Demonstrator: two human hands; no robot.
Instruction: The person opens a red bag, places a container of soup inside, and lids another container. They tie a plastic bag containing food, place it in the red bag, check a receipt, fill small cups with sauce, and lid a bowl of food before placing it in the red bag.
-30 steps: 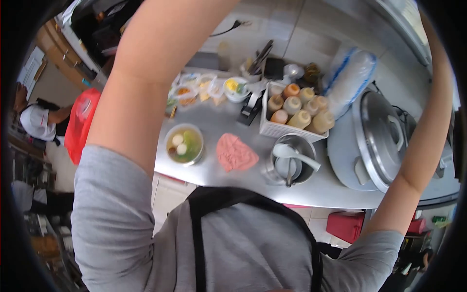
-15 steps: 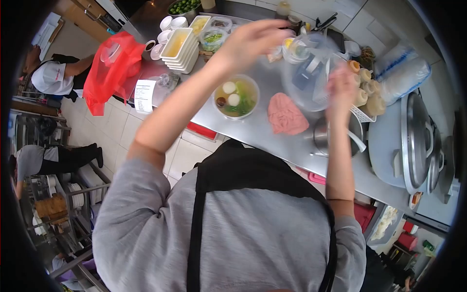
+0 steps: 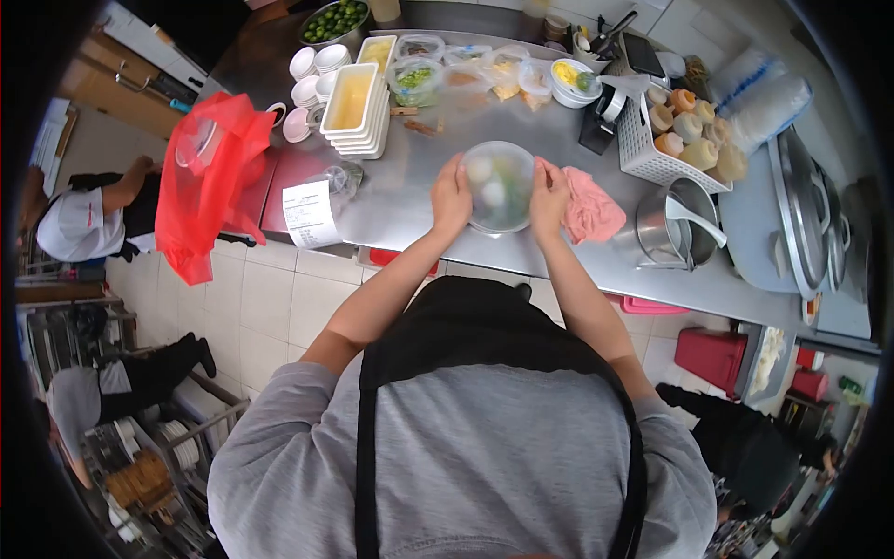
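A round container of soup (image 3: 498, 186) stands on the steel counter (image 3: 400, 200), with a translucent lid over its top. White round pieces and green leaves show dimly through the lid. My left hand (image 3: 452, 196) holds the container's left side, fingers at the lid's edge. On the right side my right hand (image 3: 549, 197) grips the rim of the lid and container. Just right of that hand lies a crumpled pink cloth (image 3: 593, 207).
A red plastic bag (image 3: 200, 186) and a paper receipt (image 3: 310, 214) are at the left. Stacked white tubs (image 3: 358, 107) stand behind. To the right are a white basket of bottles (image 3: 643, 154) and a metal pot (image 3: 659, 228). Co-workers (image 3: 84, 219) are at the left.
Both hands have come down from above the counter's back and right side to the container. The lid, earlier near my right hand, now covers the soup. The view has shifted slightly.
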